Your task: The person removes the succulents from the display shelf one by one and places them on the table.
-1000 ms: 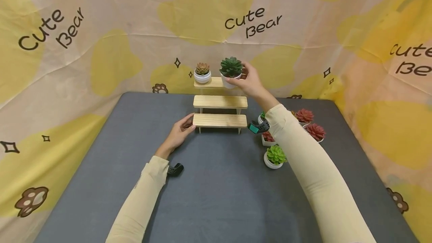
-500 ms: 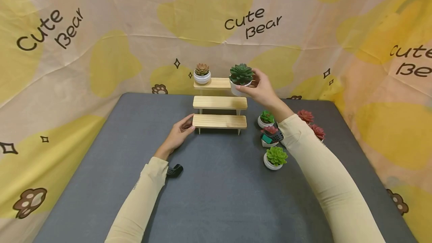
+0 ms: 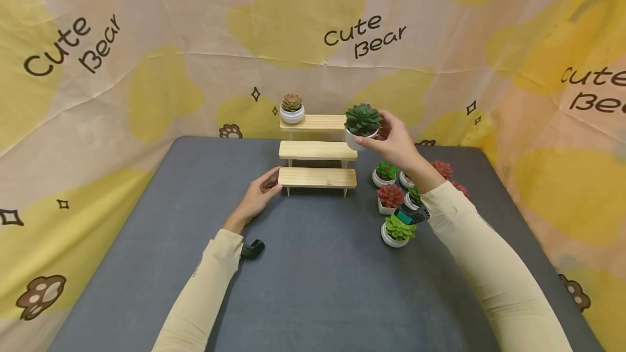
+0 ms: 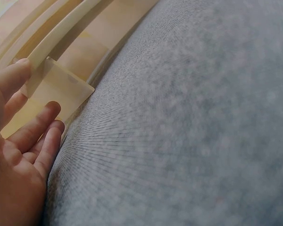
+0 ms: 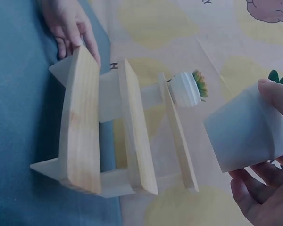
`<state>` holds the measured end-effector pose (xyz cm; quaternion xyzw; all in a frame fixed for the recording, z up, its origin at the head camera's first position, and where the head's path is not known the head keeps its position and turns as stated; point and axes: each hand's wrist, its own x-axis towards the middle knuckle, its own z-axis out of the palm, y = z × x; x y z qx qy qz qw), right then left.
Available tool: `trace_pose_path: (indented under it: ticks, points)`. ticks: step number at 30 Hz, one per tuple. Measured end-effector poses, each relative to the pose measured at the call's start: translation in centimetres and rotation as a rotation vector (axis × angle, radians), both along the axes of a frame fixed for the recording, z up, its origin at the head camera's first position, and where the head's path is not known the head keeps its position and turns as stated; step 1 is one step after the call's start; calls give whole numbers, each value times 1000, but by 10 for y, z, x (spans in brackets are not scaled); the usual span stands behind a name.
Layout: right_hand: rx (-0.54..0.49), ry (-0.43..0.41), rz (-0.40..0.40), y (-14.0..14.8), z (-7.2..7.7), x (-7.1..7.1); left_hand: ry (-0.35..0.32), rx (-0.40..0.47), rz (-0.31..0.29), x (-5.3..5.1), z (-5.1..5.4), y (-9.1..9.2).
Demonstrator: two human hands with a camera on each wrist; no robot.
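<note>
A three-tier wooden stand (image 3: 318,177) is at the back middle. My left hand (image 3: 254,197) holds the left end of its lowest board, thumb and index finger at the two corners; in the left wrist view this hand (image 4: 19,165) has its other fingers beside the clear leg panel (image 4: 61,89). My right hand (image 3: 398,143) grips a white pot with a dark green succulent (image 3: 363,119), raised off the right end of the upper boards. In the right wrist view the pot (image 5: 247,129) is clear of the boards. An orange-brown succulent (image 3: 292,108) sits on the top board's left end.
Right of the stand are several potted succulents: green (image 3: 385,173), red (image 3: 390,198) and light green (image 3: 397,231) ones, some partly hidden by my right wrist. A printed cloth (image 3: 293,26) hangs behind the grey table (image 3: 313,287).
My right hand has carried the dark green succulent right and down, from over the top board to beside the stand. More pots show beneath the arm. My left hand has stayed in place.
</note>
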<state>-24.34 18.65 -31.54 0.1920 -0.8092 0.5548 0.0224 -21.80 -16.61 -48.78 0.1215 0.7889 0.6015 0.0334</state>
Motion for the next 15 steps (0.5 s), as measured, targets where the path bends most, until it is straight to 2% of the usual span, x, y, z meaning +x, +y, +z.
trace_pose_path:
  ticks: [3,10,15]
  points:
    - [1,-1,8,5,-2,5,-5,-3,-2,1,4,1]
    - [10,-11,-1,18,-11,16,-3,-6,-16,15,27,5]
    - [5,-30,-1,28,-21,24,-13,4,-15,18,30,5]
